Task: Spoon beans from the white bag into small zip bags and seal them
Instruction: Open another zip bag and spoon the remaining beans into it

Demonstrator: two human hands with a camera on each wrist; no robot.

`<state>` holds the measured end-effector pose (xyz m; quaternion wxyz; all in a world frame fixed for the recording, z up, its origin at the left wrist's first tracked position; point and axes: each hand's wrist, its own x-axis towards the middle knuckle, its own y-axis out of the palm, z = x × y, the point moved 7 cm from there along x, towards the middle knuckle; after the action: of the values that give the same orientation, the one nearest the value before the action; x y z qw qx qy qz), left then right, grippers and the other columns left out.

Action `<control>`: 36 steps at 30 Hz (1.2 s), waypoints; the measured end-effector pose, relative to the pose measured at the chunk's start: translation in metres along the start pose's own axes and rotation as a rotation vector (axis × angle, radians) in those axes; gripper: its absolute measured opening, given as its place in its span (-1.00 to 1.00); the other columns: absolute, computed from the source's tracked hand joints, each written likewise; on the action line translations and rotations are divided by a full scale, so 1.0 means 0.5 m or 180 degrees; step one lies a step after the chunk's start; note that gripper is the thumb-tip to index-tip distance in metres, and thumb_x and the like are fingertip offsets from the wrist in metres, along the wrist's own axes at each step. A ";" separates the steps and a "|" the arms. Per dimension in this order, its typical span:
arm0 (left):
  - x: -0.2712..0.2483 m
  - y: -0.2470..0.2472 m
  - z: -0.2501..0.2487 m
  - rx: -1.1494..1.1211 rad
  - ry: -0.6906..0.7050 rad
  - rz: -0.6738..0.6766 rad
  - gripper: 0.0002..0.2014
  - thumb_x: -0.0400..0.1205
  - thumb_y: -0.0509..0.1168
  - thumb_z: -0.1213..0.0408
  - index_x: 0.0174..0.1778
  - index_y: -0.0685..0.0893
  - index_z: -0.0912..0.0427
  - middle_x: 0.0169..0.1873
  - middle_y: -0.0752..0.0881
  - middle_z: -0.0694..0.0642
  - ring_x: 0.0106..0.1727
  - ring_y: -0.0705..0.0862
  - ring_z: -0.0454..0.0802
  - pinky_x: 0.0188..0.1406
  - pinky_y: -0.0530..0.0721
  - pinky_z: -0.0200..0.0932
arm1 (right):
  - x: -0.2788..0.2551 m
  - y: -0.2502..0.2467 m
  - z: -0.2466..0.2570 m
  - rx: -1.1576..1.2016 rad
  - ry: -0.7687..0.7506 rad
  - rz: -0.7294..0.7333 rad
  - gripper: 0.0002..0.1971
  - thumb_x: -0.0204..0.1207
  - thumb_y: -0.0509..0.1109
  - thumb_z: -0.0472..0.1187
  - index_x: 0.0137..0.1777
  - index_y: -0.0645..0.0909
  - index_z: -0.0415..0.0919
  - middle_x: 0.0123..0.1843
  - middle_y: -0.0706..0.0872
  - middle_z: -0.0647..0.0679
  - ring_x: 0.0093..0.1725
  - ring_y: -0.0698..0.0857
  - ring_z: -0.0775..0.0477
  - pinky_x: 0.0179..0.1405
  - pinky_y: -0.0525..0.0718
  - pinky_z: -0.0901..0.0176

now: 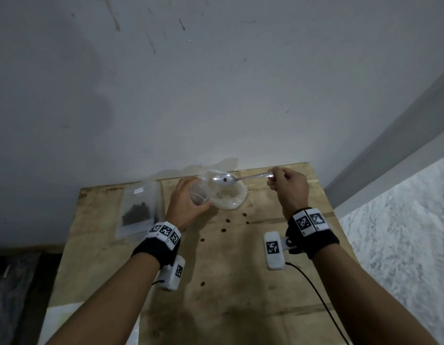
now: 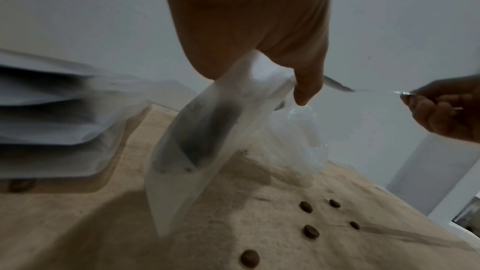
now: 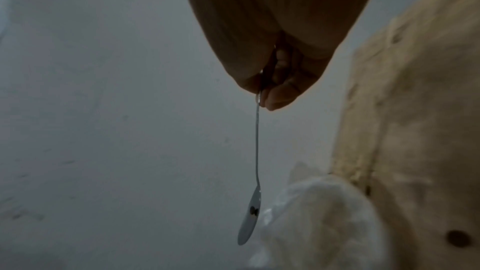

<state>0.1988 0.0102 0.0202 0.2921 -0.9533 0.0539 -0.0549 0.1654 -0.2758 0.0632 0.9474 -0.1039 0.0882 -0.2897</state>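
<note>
Head view: the right hand (image 1: 289, 189) pinches the handle end of a metal spoon (image 1: 237, 179), its bowl carrying a single dark bean over the white bag (image 1: 229, 197). The left hand (image 1: 187, 202) curls around an open small zip bag (image 1: 198, 195) just beside that bag. A filled zip bag (image 1: 137, 211) lies flat on the wooden surface (image 1: 241, 282) to the left, loose beans (image 2: 310, 231) scattered nearer.

The spoon (image 1: 224, 180) is seen as glossy metal, the zip bag (image 2: 192, 151) as translucent matt plastic, the table (image 1: 241, 270) as rough, pale wood.
</note>
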 end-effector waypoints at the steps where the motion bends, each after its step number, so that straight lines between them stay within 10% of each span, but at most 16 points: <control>1: -0.002 -0.001 -0.003 -0.0043 -0.0007 0.0005 -0.37 0.39 0.64 0.19 0.37 0.61 0.13 0.31 0.56 -0.06 0.13 0.58 -0.34 0.14 0.51 -0.57 | -0.006 0.011 0.017 -0.0016 -0.0092 0.0049 -0.79 0.59 0.35 -0.19 -0.16 0.81 -0.16 -0.35 0.81 -0.05 -0.36 0.78 0.12 -0.20 0.79 0.15; 4: -0.006 -0.005 -0.009 -0.0196 -0.0017 -0.0025 -0.37 0.40 0.64 0.21 0.37 0.59 0.12 0.28 0.56 -0.05 0.11 0.57 -0.36 -0.03 0.53 -0.61 | -0.027 0.046 0.069 -0.0163 -0.0492 0.0222 -0.78 0.61 0.34 -0.20 -0.14 0.82 -0.18 -0.37 0.80 -0.02 -0.39 0.77 0.16 -0.24 0.78 0.19; 12: -0.005 -0.029 -0.008 -0.0245 0.0006 -0.0226 -0.37 0.43 0.63 0.19 0.40 0.56 0.08 0.30 0.60 -0.03 0.28 0.57 -0.12 0.28 0.57 -0.19 | -0.104 0.090 0.185 -0.0625 -0.2146 0.0680 -0.85 0.64 0.41 -0.22 -0.06 0.81 -0.21 -0.31 0.75 0.14 -0.30 0.71 0.24 -0.28 0.55 0.52; 17: -0.019 -0.038 0.002 -0.0331 -0.0044 -0.0261 -0.35 0.43 0.63 0.18 0.43 0.55 0.07 0.32 0.58 -0.08 0.30 0.57 -0.16 0.27 0.54 -0.24 | -0.048 0.012 0.139 -0.0319 -0.1341 0.0017 -0.82 0.63 0.37 -0.16 -0.09 0.80 -0.11 -0.35 0.78 0.07 -0.37 0.72 0.23 -0.31 0.68 0.36; 21: -0.028 -0.042 0.006 -0.0301 -0.0077 -0.0243 -0.33 0.42 0.63 0.15 0.45 0.55 0.09 0.35 0.58 -0.03 0.30 0.55 -0.16 0.28 0.52 -0.24 | -0.022 -0.028 0.069 -0.0764 -0.1006 -0.0079 -0.81 0.63 0.35 -0.19 -0.08 0.81 -0.16 -0.37 0.76 0.02 -0.38 0.70 0.36 -0.39 0.52 0.59; 27: -0.042 -0.057 0.007 -0.0281 -0.0071 -0.0271 -0.32 0.41 0.64 0.23 0.43 0.55 0.11 0.33 0.60 0.00 0.29 0.56 -0.16 0.15 0.43 -0.55 | -0.040 0.026 -0.047 -0.0986 -0.0770 0.0032 -0.79 0.64 0.36 -0.18 -0.08 0.82 -0.18 -0.41 0.74 0.03 -0.40 0.70 0.04 -0.41 0.58 0.36; 36: -0.075 -0.087 0.022 -0.0431 -0.0212 -0.0218 -0.30 0.43 0.63 0.18 0.47 0.51 0.00 0.32 0.58 -0.07 0.30 0.58 -0.16 0.25 0.59 -0.22 | -0.042 0.081 -0.144 -0.1132 0.0020 0.0131 -0.74 0.67 0.31 -0.12 0.02 0.82 -0.18 -0.21 0.84 -0.18 -0.17 0.76 -0.19 -0.21 0.50 0.23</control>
<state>0.1662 0.0572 0.0327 0.2265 -0.9734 0.0151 -0.0293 0.1533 -0.2414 -0.0141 0.9195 -0.2671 0.1431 -0.2505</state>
